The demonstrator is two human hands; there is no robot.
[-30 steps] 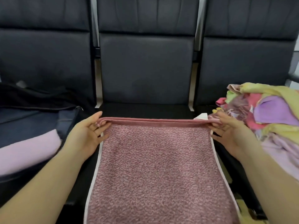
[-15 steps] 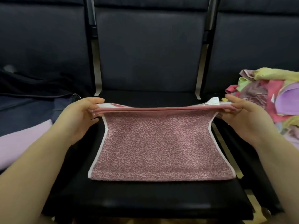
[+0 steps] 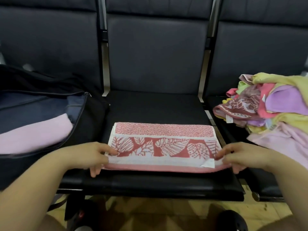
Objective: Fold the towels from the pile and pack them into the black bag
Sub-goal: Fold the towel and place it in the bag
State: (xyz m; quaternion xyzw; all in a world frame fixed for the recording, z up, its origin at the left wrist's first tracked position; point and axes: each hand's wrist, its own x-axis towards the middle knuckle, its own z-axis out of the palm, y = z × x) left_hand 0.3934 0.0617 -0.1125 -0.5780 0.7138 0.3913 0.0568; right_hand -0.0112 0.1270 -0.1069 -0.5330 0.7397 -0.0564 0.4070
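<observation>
Head view. A pink towel [image 3: 164, 144] with a leaf-patterned band lies folded on the middle seat [image 3: 155, 104] of a row of dark chairs, its near edge at the seat's front. The left hand [image 3: 86, 155] pinches the towel's near left corner, thumb on top and fingers beneath; the right hand [image 3: 240, 155] grasps the near right corner in the same way. On the left seat the black bag [image 3: 50, 104] stands unzipped, with one folded lilac towel [image 3: 31, 134] already inside. On the right seat the pile [image 3: 273, 107] of unfolded towels, yellow, purple, pink and patterned, remains large. Judged from this arrangement, the task is at an early stage: one towel packed, one partly folded and probably needing a further fold before packing, many untouched.
</observation>
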